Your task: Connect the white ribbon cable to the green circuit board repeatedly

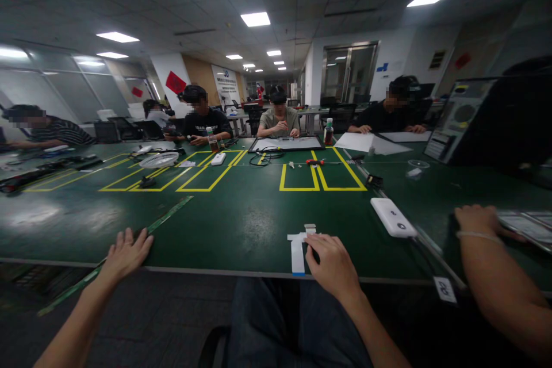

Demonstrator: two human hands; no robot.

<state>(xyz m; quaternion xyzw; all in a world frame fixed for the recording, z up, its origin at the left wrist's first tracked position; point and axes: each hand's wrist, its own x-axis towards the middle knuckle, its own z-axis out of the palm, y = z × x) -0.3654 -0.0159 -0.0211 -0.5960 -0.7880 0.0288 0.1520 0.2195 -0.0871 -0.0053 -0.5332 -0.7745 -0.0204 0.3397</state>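
My left hand (125,253) lies flat and open on the near edge of the green table (241,218), fingers spread and holding nothing. A long thin green strip (168,215) runs diagonally just past its fingertips. My right hand (332,261) rests palm down on the table edge with its fingers together and slightly bent. Its fingertips touch a white T-shaped strip (297,250) with a blue end. Nothing is gripped in it.
A white power bank (392,217) lies to the right of my right hand. A neighbour's hand (474,221) with a wrist band rests by a flat tray (528,227). Further off are yellow taped boxes (321,178), a small fan (158,159), a computer case (463,121) and several seated people.
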